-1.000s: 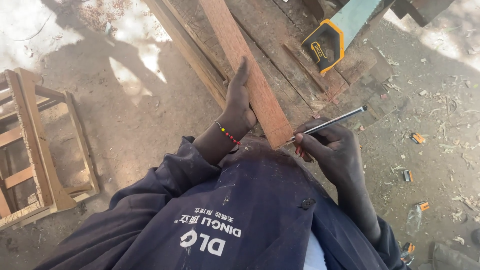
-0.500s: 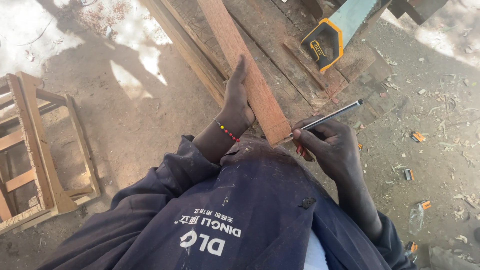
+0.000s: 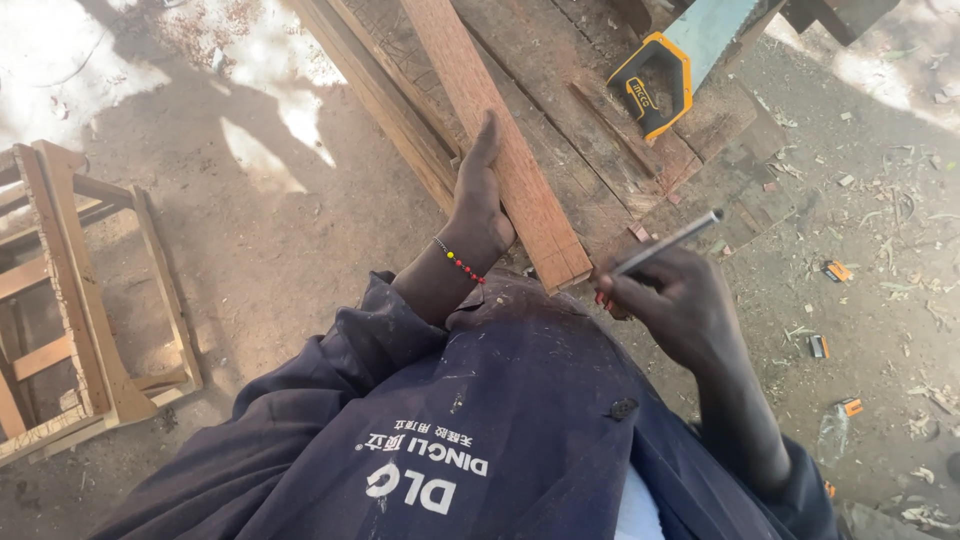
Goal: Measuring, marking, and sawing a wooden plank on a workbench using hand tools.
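**Plank held flat on the bench, pencil at its near end**

The plank (image 3: pixel 500 150), a long reddish board, lies slantwise on the bench (image 3: pixel 590 70), running from the far side down to a cut end near the person's body. The left hand (image 3: pixel 480 205) lies along the plank's left edge, fingers stretched out flat and pressed against the wood, grip spread and closed around nothing; a beaded bracelet (image 3: pixel 458 262) circles the wrist. The right hand (image 3: pixel 665 300) sits just right of the plank's near end, its grip pinching a pencil (image 3: pixel 668 243) that slants up to the right, its lower tip close to the end of the plank; whether it touches the wood cannot be told. A handsaw (image 3: pixel 665 85) with a yellow-and-black handle lies on the far right of the bench. A wooden frame (image 3: pixel 70 300) stands on the dirt ground at the left. Small scraps litter the ground (image 3: pixel 860 300) at the right.
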